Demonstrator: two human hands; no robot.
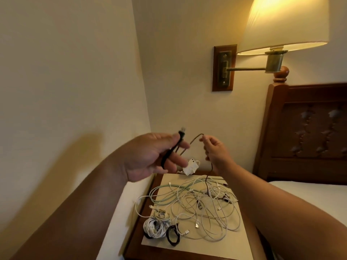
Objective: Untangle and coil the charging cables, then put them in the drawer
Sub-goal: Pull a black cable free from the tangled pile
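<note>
Both hands hold one dark cable (192,140) above the nightstand (135,241).
The left hand (150,156) grips it just below its plug, thumb against curled fingers. The right hand (216,152) pinches it further along. From there it drops into the tangle of white and green cables (197,203) on the nightstand, near a coiled white bundle (154,227).

Nightstand (134,249), cream mat (216,246), tangled cables (197,201)

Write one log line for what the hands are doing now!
left hand: grips black cable near plug | right hand: pinches same cable | cable tangle: on nightstand | white coil, black coil: beside tangle
</note>
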